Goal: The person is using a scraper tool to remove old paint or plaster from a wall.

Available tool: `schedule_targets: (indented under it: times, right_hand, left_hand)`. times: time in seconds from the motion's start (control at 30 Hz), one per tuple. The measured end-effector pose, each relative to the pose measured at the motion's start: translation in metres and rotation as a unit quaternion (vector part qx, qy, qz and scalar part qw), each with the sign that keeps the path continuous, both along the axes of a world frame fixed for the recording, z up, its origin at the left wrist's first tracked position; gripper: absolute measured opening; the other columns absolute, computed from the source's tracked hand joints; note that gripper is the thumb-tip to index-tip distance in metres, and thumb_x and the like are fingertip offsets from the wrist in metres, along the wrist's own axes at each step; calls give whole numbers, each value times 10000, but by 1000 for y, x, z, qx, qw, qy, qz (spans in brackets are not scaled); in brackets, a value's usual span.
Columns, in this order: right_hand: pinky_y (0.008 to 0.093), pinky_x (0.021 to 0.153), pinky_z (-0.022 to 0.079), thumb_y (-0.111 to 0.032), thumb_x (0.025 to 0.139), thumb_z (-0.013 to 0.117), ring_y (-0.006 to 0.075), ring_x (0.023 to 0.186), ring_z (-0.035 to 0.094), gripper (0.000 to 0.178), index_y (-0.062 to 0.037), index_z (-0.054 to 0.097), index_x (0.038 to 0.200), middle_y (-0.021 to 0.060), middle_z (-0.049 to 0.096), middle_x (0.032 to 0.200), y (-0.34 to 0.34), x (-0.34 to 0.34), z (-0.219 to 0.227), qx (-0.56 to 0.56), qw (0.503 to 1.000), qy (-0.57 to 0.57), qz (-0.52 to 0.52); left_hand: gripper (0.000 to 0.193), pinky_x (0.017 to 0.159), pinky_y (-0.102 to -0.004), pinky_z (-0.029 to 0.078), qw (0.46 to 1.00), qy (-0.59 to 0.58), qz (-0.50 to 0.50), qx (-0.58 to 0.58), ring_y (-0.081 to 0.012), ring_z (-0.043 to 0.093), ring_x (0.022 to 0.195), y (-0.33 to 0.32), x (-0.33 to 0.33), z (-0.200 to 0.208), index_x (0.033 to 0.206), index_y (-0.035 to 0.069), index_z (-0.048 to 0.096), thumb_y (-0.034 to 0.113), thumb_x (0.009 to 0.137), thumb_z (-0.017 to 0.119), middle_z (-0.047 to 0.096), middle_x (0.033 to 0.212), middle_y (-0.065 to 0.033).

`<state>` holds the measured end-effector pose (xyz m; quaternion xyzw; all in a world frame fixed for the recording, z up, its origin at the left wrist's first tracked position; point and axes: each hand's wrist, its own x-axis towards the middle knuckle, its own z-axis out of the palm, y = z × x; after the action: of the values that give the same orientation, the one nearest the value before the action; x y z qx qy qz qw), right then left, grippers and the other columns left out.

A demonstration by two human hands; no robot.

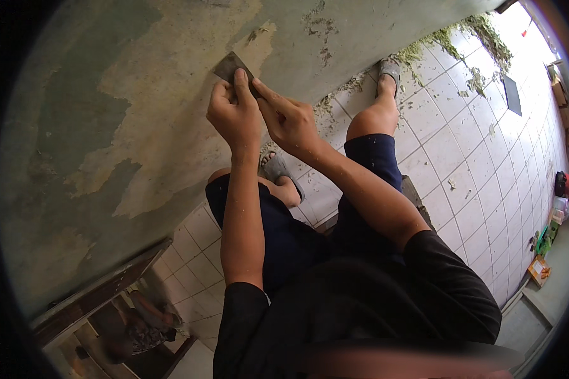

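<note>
In the head view, the blade [229, 65] lies against the wall [360, 28] at upper centre, near the edge of a bare patch [171, 95]. The left hand [235, 120] pinches it between thumb and fingers; the right hand [292, 126] has fingertips at its lower right edge, though whether they grip it I cannot tell. The scraping looks partly done: the pale patch spreads across upper left, while green paint [82, 120] remains at far left and upper right. Scrapings [487, 41] litter the floor [468, 136] at upper right.
</note>
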<state>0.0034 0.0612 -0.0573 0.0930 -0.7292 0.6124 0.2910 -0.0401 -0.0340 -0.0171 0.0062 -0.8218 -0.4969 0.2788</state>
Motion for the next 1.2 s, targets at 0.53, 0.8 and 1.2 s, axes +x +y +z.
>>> schedule_targets:
  times: [0.53,0.8,1.2]
  right_hand:
    - [382,555,513,-56,909,697,282,570,645,433,-86,689,1341,178,683,721,5,2,4,43,999,1,-15]
    - [395,529,494,-63,898,703,276,546,618,466,-102,678,1361,148,633,663,2,-29,31,54,993,88,-53]
    - [383,528,491,-40,884,701,258,526,598,503,-96,664,1382,130,620,643,2,-7,-13,70,997,27,-34]
  left_hand:
    - [453,520,-359,447,1000,-20,16,0,-173,605,526,4,-4,2,678,-4,548,286,997,688,648,602,-94]
    - [448,529,-380,467,995,97,22,19,-197,640,538,18,-22,52,703,-36,567,274,1006,678,664,625,-120]
    - [409,557,-367,503,997,-37,31,-65,-237,705,607,6,-2,6,743,-27,603,275,1011,673,720,692,-148]
